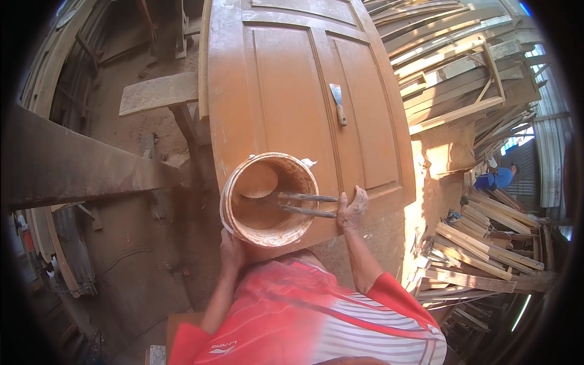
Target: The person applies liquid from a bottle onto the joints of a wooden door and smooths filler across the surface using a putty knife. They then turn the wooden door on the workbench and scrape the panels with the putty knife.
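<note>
A: Counts, quick?
B: One bucket (274,236), two sticks (310,198), one scraper (339,109), one panelled door (292,79). Two hands, one red-and-white shirt (286,298). One other person (500,177) in blue, well off past the right fingers (361,194). Boards (462,79) out that way too, too many to count.
A: Right hand (353,210)?
B: Loosely opened, thumb apart from the fingers, nothing visibly in it. Over the door's near end; contact there, can't tell.
A: Left hand (232,248)?
B: At the bucket's near left side. Fingertips hidden, so how far they close, can't tell.
A: Bucket versus fingers?
B: Between the hands: just left of the right fingers, right up against the left hand. Over the door's near end. Resting or held up, can't tell.
A: Sticks?
B: Lower ends inside the bucket, free ends over the rim, just beside the right thumb.
A: Scraper?
B: Flat on the door, beyond the right fingers, well apart.
</note>
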The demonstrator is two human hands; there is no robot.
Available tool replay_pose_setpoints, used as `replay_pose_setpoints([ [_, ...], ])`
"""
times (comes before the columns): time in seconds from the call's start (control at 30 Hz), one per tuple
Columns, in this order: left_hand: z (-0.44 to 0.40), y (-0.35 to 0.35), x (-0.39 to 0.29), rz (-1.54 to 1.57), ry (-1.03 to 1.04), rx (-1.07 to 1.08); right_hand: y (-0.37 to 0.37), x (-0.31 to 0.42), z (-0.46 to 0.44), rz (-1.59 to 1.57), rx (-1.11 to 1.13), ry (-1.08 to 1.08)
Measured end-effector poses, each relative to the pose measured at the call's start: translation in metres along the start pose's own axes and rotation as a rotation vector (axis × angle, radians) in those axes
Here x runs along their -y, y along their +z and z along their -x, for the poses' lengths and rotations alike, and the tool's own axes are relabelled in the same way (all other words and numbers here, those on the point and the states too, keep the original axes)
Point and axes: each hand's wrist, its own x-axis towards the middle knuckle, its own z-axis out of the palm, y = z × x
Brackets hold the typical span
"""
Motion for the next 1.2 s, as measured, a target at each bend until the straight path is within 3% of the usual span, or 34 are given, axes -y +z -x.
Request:
replay_pose_setpoints([
  [0.1, 0.001, 0.006, 0.001, -0.001, 0.025, -0.05, -0.004, 0.005, 0.0, -0.004, 0.003, 0.03],
  [0.27, 0.006, 0.013, -0.006, -0.194, 0.239, -0.002, -0.004, -0.001, 0.0, -0.047, -0.015, 0.027],
  [0.33, 0.013, 0.019, -0.048, -0.251, 0.298, 0.001, -0.002, -0.002, -0.002, -0.068, -0.024, 0.037],
  [0.37, 0.033, 0.029, -0.105, 0.06, 0.122, -0.145, -0.004, -0.001, -0.001, -0.069, -0.023, 0.041],
  [0.43, 0.04, 0.039, -0.124, 0.356, -0.046, -0.283, -0.007, 0.0, 0.0, -0.081, -0.024, 0.061],
  [0.57, 0.012, 0.033, -0.013, 0.479, 0.06, -0.095, -0.011, 0.001, -0.002, -0.099, -0.027, 0.078],
  [0.73, -0.005, 0.014, 0.027, -0.055, 0.182, -0.135, -0.013, -0.003, -0.005, -0.104, -0.017, 0.09],
  [0.9, -0.036, -0.01, 0.092, -0.352, 0.405, -0.111, -0.016, -0.006, -0.005, -0.159, -0.025, 0.063],
  [0.97, -0.032, -0.022, 0.087, -0.475, 0.452, -0.013, -0.013, -0.01, 0.0, -0.173, -0.037, 0.081],
  [1.0, -0.034, -0.01, 0.075, -0.219, 0.376, -0.018, -0.014, -0.012, -0.001, -0.173, -0.041, 0.081],
  [1.07, -0.02, 0.003, 0.058, 0.009, 0.265, -0.034, -0.013, -0.017, 0.005, -0.175, -0.022, 0.111],
  [1.13, -0.014, 0.013, 0.046, -0.074, 0.293, -0.178, -0.012, -0.014, 0.006, -0.19, -0.029, 0.102],
  [1.2, -0.016, 0.021, 0.042, -0.086, 0.297, -0.162, -0.015, -0.019, 0.003, -0.211, -0.026, 0.066],
])
